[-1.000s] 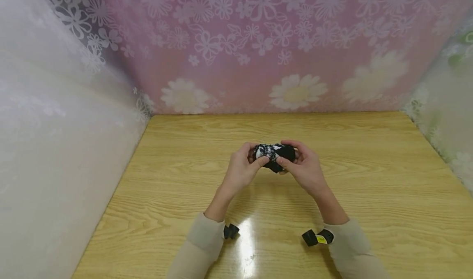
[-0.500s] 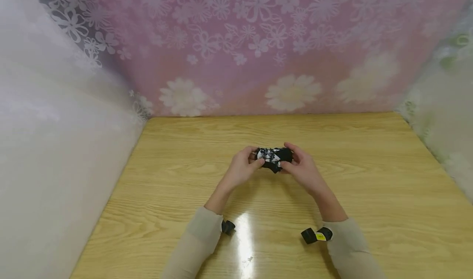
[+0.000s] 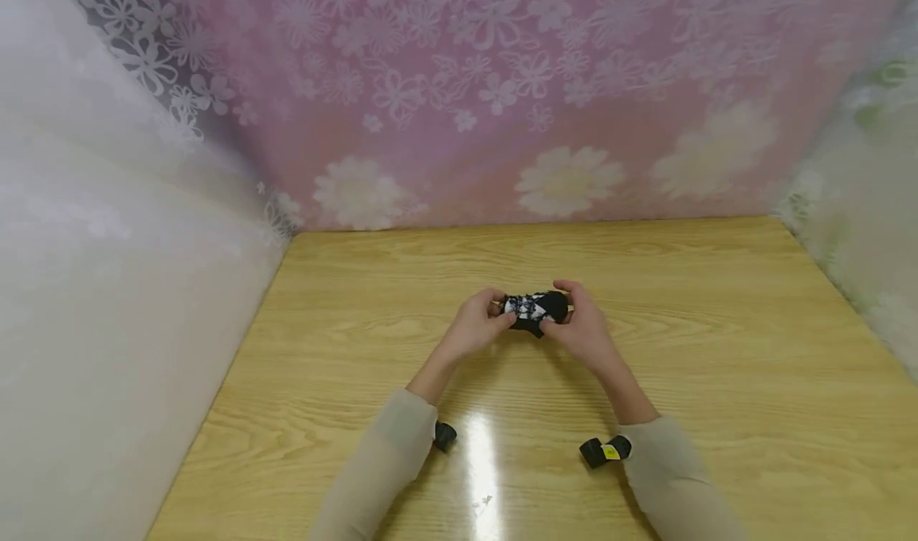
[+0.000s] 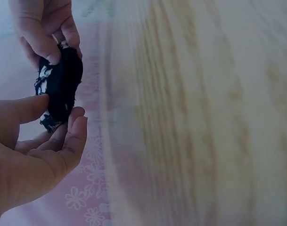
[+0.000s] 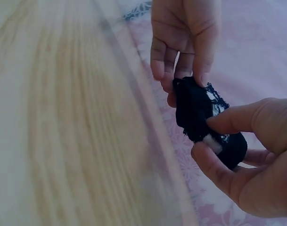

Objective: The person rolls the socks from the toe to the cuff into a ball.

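Observation:
A small rolled-up sock point(image 3: 528, 308), black and white with loose dark threads, is held between both hands above the table. My left hand point(image 3: 475, 326) pinches its left end, thumb on the near face and fingers behind. At the black, rounded right end, my right hand point(image 3: 584, 332) grips with the thumb low on the front and the index finger raised along the top. In the left wrist view the sock point(image 4: 68, 82) shows mostly its black side. From the right wrist, a white patch shows on the sock point(image 5: 211, 142) between thumb and finger. The fingers partly hide both ends.
Beneath the hands lies a wood-grain table point(image 3: 344, 366) with a bright reflection near the front. A pink floral backdrop point(image 3: 445, 166) stands along its far edge, with pale walls at left point(image 3: 129, 286) and right point(image 3: 861, 230). Black wrist cameras point(image 3: 597, 452) jut inward from the sleeves.
Both hands have shifted slightly nearer with the sock still between them. The thumbs now sit a little farther apart, and the sock's black right end looks rounder.

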A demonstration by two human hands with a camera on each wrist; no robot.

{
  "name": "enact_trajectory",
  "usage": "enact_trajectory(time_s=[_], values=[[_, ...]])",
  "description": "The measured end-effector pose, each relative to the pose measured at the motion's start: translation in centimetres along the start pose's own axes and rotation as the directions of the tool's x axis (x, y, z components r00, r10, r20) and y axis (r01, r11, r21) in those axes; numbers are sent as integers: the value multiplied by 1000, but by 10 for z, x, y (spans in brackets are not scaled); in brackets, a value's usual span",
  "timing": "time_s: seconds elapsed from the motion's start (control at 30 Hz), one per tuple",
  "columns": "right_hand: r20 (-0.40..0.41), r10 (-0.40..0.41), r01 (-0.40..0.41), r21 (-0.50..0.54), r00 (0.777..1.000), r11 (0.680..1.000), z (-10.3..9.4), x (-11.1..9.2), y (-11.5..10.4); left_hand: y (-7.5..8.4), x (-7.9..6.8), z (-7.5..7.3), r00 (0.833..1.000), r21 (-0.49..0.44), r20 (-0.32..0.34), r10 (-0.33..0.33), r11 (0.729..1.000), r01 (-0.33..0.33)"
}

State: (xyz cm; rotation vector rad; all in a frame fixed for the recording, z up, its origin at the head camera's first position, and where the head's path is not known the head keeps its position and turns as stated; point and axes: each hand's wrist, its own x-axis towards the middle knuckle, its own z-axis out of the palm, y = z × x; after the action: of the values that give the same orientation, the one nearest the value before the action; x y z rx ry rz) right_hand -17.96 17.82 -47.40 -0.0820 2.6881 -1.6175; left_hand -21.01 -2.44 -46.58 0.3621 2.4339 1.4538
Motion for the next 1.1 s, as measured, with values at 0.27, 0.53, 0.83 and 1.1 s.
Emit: enact_trajectory(time_s=[0.27, 0.53, 0.83, 1.1], values=[[-13, -3, 1, -104, 1000, 995, 5, 10, 7, -10, 18, 3, 1000, 120, -19, -13, 993, 16], [26, -8, 10, -91, 1000, 996, 6, 16, 13, -10, 31, 3, 999, 201, -18, -51, 978, 54], [89, 4, 8, -131, 996, 991, 1, 17, 11, -11, 33, -3, 999, 169, 8, -52, 984, 50], [141, 7, 17, -173, 990, 985, -3, 22, 12, -6, 31, -12, 998, 130, 50, -30, 991, 23]])
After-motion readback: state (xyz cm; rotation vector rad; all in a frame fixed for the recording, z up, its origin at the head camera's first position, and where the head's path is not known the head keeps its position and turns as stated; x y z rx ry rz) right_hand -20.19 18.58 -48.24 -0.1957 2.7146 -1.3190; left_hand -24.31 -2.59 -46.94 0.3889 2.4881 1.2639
